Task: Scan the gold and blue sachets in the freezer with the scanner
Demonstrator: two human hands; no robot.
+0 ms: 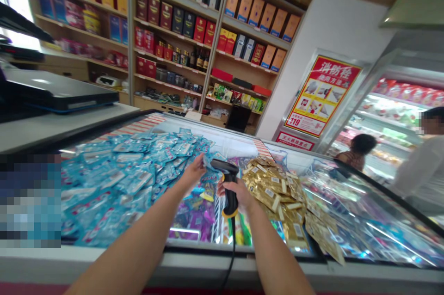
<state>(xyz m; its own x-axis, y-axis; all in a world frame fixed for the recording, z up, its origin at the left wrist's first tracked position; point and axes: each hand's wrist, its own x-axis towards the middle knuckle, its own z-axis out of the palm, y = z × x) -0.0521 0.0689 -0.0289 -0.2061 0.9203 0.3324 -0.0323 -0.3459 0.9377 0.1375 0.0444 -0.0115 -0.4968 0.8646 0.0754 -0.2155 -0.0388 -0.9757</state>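
Note:
My right hand [240,191] is wrapped round the grip of a black and yellow barcode scanner [231,198], its cable hanging down over the front edge. The scanner's head points left. Just in front of it, my left hand [196,169] is closed on a light blue packet [208,162], mostly hidden by my fingers and the scanner. Under and beyond my left arm spreads a heap of blue packets [138,156] on the glass top of a chest freezer. To the right of the scanner lies a pile of gold packets [270,181].
Colourful packs [197,209] show through the glass between the heaps. A laptop-like device [58,89] sits on the counter at left. Shelves of boxes [176,22] stand behind. Two people, one in a white shirt [421,170], are beyond the freezer at right.

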